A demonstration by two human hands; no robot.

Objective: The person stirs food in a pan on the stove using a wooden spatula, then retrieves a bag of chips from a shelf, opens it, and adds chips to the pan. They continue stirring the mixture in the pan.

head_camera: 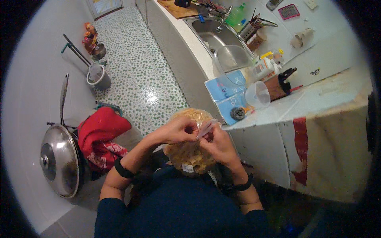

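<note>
Close to my body is a large clear plastic bag (190, 157) filled with yellowish-brown, flaky dry pieces, with a small white label low on its side. My left hand (183, 130) pinches the gathered neck of the bag from the left. From the right, my right hand (218, 142) pinches the same twisted plastic, its fingertips near those of my left hand. The bag's body lies below and behind both hands; what supports it from beneath is hidden.
The counter (262, 114) at the right holds a steel scourer (237, 113), clear plastic containers (257, 94) and a knife block. Beyond is a steel sink (220, 38). At left are a red cloth (102, 128), a lidded wok (61, 160) and a bucket (101, 80).
</note>
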